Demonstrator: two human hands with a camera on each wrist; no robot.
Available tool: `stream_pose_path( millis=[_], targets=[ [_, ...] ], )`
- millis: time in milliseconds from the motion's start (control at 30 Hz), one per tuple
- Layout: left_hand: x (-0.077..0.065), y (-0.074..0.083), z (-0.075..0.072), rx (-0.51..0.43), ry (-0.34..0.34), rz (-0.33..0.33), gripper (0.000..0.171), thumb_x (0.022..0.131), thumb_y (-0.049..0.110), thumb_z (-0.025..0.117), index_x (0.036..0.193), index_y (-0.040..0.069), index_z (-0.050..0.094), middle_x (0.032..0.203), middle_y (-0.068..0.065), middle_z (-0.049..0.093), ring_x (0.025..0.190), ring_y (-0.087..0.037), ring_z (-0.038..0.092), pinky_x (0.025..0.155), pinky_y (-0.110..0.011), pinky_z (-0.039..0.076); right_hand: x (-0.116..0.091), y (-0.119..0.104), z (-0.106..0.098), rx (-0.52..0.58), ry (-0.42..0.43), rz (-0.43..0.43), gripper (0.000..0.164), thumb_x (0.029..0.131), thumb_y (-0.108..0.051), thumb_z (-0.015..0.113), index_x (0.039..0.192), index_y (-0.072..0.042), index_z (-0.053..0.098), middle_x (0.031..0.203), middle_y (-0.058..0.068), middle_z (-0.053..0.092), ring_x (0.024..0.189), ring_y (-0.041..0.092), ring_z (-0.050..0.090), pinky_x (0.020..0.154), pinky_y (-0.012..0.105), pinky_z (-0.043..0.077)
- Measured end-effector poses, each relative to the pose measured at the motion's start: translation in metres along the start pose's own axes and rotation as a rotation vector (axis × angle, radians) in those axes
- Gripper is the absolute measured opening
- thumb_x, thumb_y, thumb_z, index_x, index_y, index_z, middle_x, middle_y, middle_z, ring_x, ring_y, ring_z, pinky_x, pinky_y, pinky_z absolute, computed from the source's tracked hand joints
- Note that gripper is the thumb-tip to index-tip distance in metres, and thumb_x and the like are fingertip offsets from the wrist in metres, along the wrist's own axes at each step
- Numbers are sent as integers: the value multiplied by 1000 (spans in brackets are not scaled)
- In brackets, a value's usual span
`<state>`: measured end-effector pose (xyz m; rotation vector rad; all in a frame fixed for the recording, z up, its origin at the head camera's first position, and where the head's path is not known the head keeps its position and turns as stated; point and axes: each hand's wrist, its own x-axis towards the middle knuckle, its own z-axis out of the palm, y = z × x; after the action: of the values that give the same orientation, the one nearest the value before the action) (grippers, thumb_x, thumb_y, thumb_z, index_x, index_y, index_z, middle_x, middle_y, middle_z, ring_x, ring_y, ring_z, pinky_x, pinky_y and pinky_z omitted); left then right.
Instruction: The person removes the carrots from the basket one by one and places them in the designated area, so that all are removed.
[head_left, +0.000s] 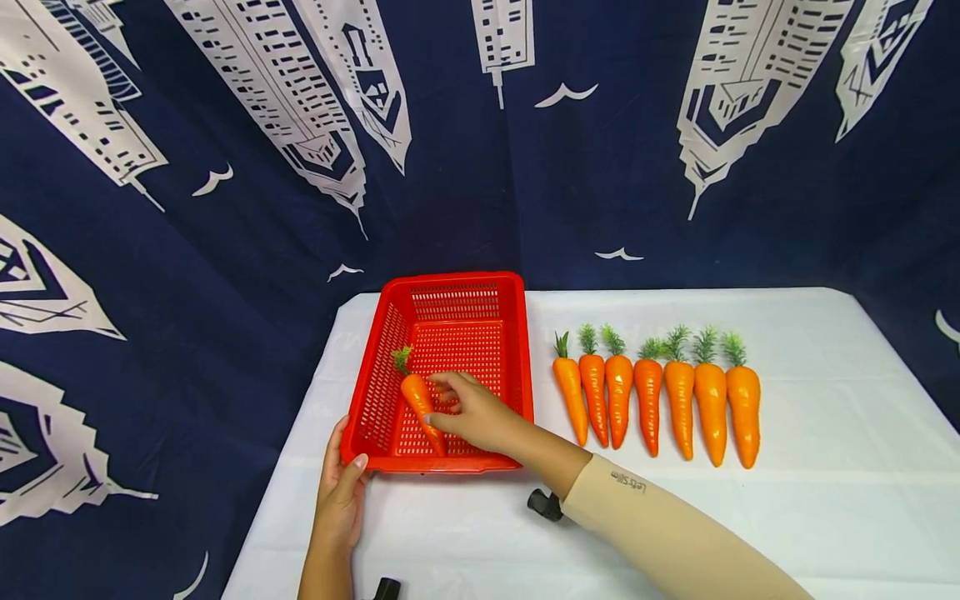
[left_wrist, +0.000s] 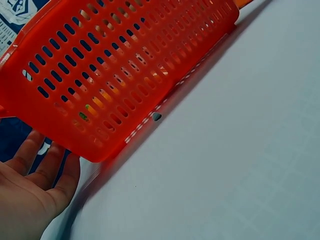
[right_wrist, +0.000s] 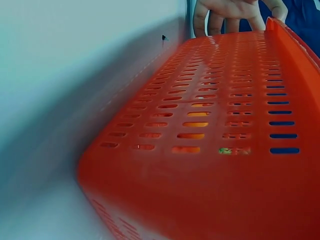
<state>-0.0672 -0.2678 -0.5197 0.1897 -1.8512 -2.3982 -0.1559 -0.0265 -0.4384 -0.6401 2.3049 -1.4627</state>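
A red plastic basket [head_left: 465, 463] with slotted walls stands on the table. My left hand [head_left: 341, 492] grips its near left corner, thumb over the rim and fingers along the outside; the left wrist view shows those fingers [left_wrist: 65, 182] against the wall. Inside the basket, on the left, lies an orange carrot [head_left: 417, 396] with a green top, its tip toward the near side. My right hand [head_left: 472, 408] is over the basket just right of this carrot, fingers loosely bent and apart, thumb tip overlapping the carrot. In the right wrist view the basket wall [right_wrist: 200, 175] hides this hand.
Right of the basket, several carrots [head_left: 679, 408] lie side by side in a row, green tops away from me. A white cloth [head_left: 825, 517] covers the table. Behind hangs a dark blue curtain [head_left: 600, 183] with white buildings. A small black object [head_left: 544, 505] shows beneath my right forearm.
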Motion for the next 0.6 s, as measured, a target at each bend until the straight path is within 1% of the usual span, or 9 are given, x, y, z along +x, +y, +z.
stream_pose_path(
  millis=[167, 300, 400, 600],
  targets=[
    [0, 1, 0, 19, 11, -12, 65, 101, 6, 49, 159, 24, 26, 160, 3, 32, 136, -14, 46, 103, -19, 49, 7, -3, 4, -12, -12, 4, 66, 93, -31, 71, 150, -8, 45, 145, 15, 50, 126, 32, 58, 99, 42, 55],
    [0, 2, 1, 14, 9, -17, 65, 101, 6, 49, 159, 24, 26, 160, 3, 31, 136, -15, 46, 103, -19, 49, 12, -7, 8, -19, -15, 4, 68, 92, -31, 72, 149, -6, 45, 145, 15, 50, 127, 30, 57, 100, 40, 55],
    [0, 1, 1, 8, 5, -17, 66, 101, 5, 49, 159, 24, 25, 160, 3, 31, 136, -15, 45, 103, -19, 49, 15, -9, 10, -17, -16, 7, 67, 92, -28, 73, 149, -5, 45, 142, 16, 51, 126, 31, 57, 98, 39, 56],
    [0, 2, 1, 11, 4, -9, 66, 101, 5, 49, 159, 24, 26, 160, 3, 32, 136, -15, 46, 103, -19, 49, 23, -11, 12, -5, -21, 49, 66, 92, -28, 73, 148, -7, 45, 138, 16, 52, 128, 31, 57, 98, 39, 57]
  ],
)
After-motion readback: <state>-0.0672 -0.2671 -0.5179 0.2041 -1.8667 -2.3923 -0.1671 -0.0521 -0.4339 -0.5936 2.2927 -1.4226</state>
